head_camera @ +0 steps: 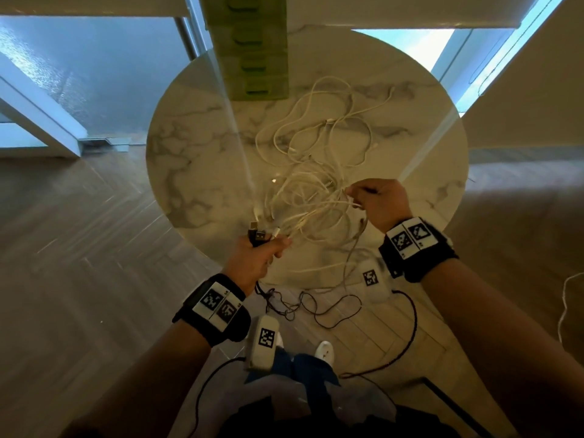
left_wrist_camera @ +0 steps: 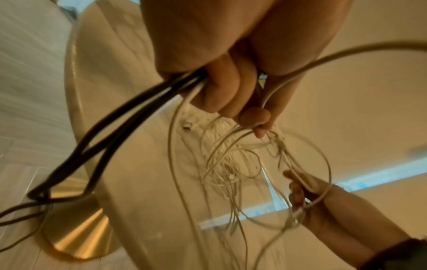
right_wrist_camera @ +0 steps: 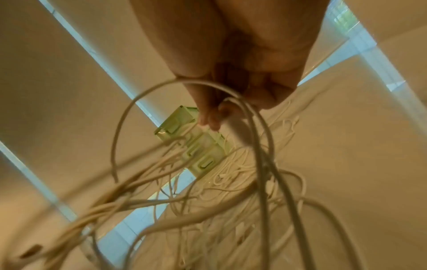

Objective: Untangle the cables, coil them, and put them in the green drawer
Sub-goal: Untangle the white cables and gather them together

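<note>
There are no words or numbers to read here. The wrist bands point(head_camera: 410, 240) only show black-and-white square patterns.

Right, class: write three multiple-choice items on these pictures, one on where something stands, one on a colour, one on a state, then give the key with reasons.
1. Where does the green drawer unit stand?
A. on the far part of the round marble table
B. on the floor beside the table
C. on the person's lap

2. What colour are the cables that hang from the left hand toward the floor?
A. red
B. black
C. green

3. What state is the white cable bundle in?
A. coiled neatly
B. shut in a drawer
C. tangled, stretched between both hands

Key: 1 A, the head view shows the unit on the tabletop beyond the cables. 2 B, the left wrist view shows black cables leaving the fist downward. 3 C, the right hand pinches strands while the left grips plug ends, loops crossing between.
</note>
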### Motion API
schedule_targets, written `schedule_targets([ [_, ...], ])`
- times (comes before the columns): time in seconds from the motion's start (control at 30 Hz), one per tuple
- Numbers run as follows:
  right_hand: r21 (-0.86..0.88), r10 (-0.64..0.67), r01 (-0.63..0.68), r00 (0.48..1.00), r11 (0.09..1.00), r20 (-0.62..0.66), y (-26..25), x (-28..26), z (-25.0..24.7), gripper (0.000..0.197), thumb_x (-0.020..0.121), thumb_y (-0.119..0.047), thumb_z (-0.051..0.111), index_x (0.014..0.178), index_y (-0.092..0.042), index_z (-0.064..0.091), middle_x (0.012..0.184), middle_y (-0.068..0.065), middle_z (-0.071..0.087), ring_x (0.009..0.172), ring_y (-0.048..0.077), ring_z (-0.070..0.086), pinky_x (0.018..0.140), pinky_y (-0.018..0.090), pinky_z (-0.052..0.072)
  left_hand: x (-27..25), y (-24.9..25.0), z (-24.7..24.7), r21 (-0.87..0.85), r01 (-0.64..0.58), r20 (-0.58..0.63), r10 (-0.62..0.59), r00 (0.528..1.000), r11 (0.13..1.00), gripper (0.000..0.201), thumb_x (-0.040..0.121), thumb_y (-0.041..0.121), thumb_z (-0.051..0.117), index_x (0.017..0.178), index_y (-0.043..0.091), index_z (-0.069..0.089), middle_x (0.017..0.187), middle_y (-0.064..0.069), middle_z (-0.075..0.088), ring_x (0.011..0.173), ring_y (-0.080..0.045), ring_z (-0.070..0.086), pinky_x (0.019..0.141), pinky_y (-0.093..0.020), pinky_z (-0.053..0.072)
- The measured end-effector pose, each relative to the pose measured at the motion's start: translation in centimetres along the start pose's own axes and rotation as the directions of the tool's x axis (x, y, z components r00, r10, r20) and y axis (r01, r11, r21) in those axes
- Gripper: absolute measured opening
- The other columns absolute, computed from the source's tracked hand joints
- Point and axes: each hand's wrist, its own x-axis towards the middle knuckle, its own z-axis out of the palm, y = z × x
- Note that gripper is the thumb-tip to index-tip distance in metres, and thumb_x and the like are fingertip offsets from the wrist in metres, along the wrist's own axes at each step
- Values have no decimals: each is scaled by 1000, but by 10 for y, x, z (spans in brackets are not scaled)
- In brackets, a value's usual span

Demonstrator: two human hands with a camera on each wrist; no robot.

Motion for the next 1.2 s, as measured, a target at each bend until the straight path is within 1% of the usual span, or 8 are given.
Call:
schedule_targets([
  [0.1,-71,-4,8,999,997,51,-6,12,0,14,86,-19,65,89,-10,75,63,-2,62,58,4,58,60,20,50,4,4,-12,-49,-30,-59,27,998,998,31,84,15,68,53,19,63,51,-1,46,45,-13,33,47,-24,21],
  [0.27,-56,-32,35,998,998,53,-19,25,6,19,87,-20,64,101,-10,72,83,7,67,80,17,62,84,30,51,9,15,-21,-158,-121,-170,94,981,980,17,82,17,70,67,11,65,50,4,48,53,-16,35,47,-26,22],
  [0.47,-225,-183,168,982,960,-48,-29,36,0,33,82,-14,59,115,-11,61,116,11,52,101,28,55,92,34,45,10,30,-3,-4,-276,-159,272,949,961,15,87,15,64,78,6,70,52,14,61,41,7,48,46,-4,34],
  [0.57,-90,-492,495,791,864,-363,-50,5,-10,23,74,-6,56,96,-5,56,94,-3,46,81,17,49,73,25,43,12,33,2,-37,-298,-211,284,935,954,6,84,12,67,83,9,73,61,14,69,61,6,63,61,-6,45],
  [0.77,-146,-763,779,627,610,158,-59,-31,11,22,88,-6,58,110,-3,63,107,9,61,81,15,61,71,19,51,11,37,8,-27,-343,-210,331,920,939,9,81,10,70,79,18,74,75,3,73,83,-13,69,86,-29,53],
  [0.9,-288,-783,829,552,479,287,-44,-16,21,31,88,-21,49,109,-7,67,96,11,67,81,27,67,68,32,55,5,37,14,-35,-351,-200,338,920,936,7,81,7,70,79,13,73,72,7,71,78,-5,67,77,-16,52],
  [1.1,82,-336,356,923,931,-189,-56,10,-11,18,89,-11,55,95,-9,72,59,-13,64,57,-5,56,65,11,45,7,16,4,121,-243,-176,262,949,962,11,80,20,73,74,29,71,76,9,70,81,-7,65,78,-22,50],
  [1.2,268,-99,210,922,940,-376,-65,35,-49,13,87,-16,59,82,-16,71,44,-12,57,44,-1,46,54,17,40,8,-7,-15,294,-134,-182,194,964,946,9,83,30,69,78,24,73,78,2,71,78,-14,65,72,-31,49],
])
